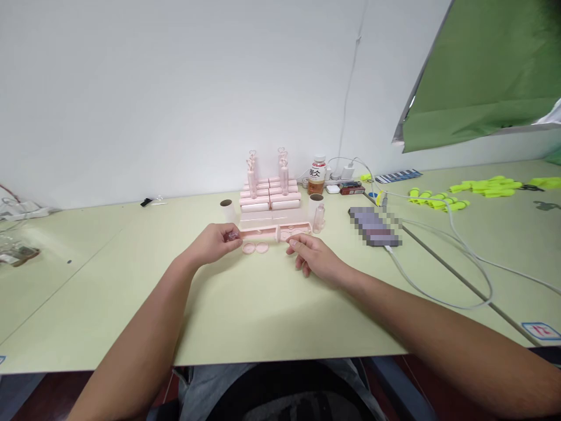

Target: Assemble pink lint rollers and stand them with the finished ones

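Single cam on this one, worn on the head. It sits above the table's (263,316) near edge, facing forward and down across the surface, with the wearer's clothes (280,392) showing below that edge. Up top it looks past the back edge to a big stretch of wall (175,88). Pretty wide view: the forearms (149,321) come in large, closest to the lens, while left hand (213,244) and right hand (318,257) look smallish, farther out.
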Action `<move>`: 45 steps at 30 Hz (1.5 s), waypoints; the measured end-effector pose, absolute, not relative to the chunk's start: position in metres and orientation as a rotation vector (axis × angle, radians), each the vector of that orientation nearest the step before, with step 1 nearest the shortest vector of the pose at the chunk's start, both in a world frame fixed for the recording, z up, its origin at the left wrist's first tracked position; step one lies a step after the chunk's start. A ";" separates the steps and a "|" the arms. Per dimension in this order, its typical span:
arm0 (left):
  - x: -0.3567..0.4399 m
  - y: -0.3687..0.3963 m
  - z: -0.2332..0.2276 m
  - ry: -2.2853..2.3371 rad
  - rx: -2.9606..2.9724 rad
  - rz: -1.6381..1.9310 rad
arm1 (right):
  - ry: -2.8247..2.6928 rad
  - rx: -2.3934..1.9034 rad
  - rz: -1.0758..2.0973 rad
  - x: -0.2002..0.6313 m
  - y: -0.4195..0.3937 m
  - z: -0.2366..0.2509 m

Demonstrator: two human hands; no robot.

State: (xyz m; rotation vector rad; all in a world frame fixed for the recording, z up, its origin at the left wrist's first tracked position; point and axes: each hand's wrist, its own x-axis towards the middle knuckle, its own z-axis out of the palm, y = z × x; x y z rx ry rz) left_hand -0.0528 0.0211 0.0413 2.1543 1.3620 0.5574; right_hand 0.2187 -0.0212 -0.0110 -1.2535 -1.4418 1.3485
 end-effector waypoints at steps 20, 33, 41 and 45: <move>-0.051 0.056 0.008 1.660 2.282 0.401 | -1.530 -1.311 1.372 0.217 -0.023 -0.015; -0.002 0.010 0.012 1.438 2.564 0.125 | -1.638 -1.316 1.295 0.214 -0.025 -0.013; -0.003 0.032 0.004 1.412 2.523 0.228 | -1.663 -1.323 1.289 0.214 -0.024 -0.016; -0.002 0.037 0.005 1.392 2.517 0.245 | -1.675 -1.333 1.286 0.214 -0.024 -0.017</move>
